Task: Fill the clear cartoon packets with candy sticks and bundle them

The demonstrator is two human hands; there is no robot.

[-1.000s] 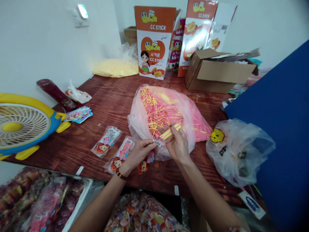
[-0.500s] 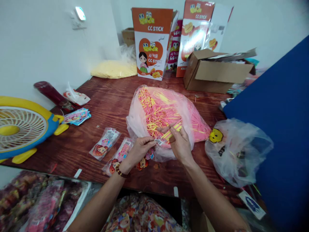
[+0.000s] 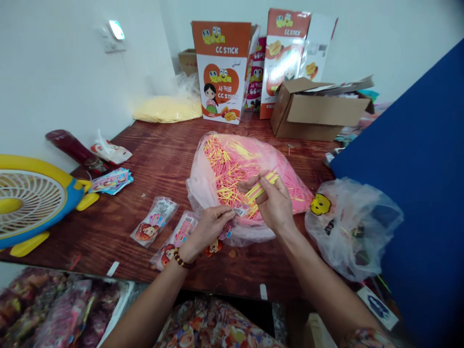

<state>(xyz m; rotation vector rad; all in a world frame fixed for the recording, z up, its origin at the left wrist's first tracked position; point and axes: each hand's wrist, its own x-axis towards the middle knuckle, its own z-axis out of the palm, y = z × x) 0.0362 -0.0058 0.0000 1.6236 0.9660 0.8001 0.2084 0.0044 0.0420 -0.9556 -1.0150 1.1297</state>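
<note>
Right hand (image 3: 274, 203) pinches a few sticks (image 3: 255, 193), not yet in the pouch (image 3: 226, 231) the left hand (image 3: 213, 225) grips by its edge; the open sack (image 3: 199, 181) just beyond holds plenty more; two packets (image 3: 154, 222) (filled? hard to tell) lie left

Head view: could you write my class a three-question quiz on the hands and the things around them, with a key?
1. True or false: the left hand pinches a clear packet near a barcode.

2. Multiple choice: which hand holds the bunch of yellow-and-pink sticks?
A. the left hand
B. the right hand
C. neither hand

3. Fill in the missing word: the leftmost orange-and-white carton reads "CC ____".

Key:
1. True
2. B
3. STICK
</note>
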